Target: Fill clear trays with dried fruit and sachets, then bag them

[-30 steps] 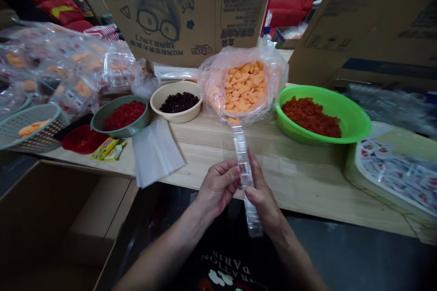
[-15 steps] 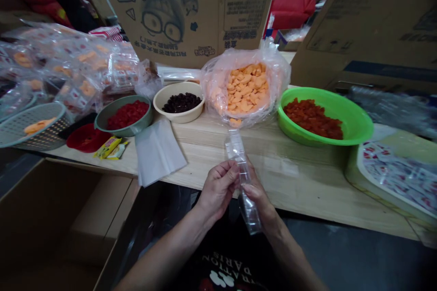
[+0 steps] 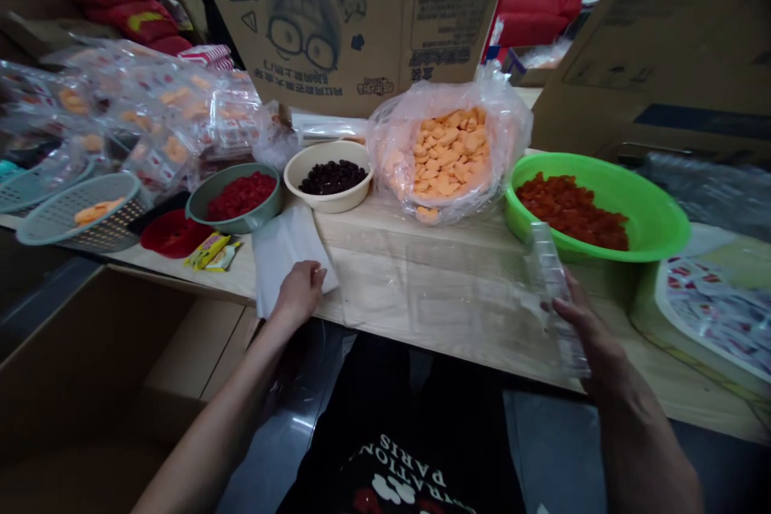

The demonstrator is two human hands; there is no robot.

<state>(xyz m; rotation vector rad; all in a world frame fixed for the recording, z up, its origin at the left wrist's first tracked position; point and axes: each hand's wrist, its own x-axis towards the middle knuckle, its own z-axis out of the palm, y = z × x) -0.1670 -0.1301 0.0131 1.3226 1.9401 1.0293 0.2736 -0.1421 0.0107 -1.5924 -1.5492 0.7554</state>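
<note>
My right hand (image 3: 587, 321) grips a narrow stack of clear plastic trays (image 3: 552, 281), held tilted in front of the green bowl. Its thumb lies on the near side of the stack. My left hand (image 3: 301, 289) is over the lower right part of a pile of clear plastic bags (image 3: 283, 245), fingers curled together. Whether anything is pinched in them is hidden. Faint, see-through plastic (image 3: 442, 277) lies on the wooden table (image 3: 373, 301) between my hands.
Along the table stand a green bowl (image 3: 656, 217) of orange-red pieces, a bag (image 3: 391, 140) of orange candies, a cream bowl (image 3: 328, 201) of dark pieces and a grey-green bowl (image 3: 234, 221) of red pieces. An open carton (image 3: 78, 385) sits lower left.
My hands have moved apart. The right carried the clear trays rightward; the left let go of them and moved left to the pile of plastic bags. The view has shifted slightly left.
</note>
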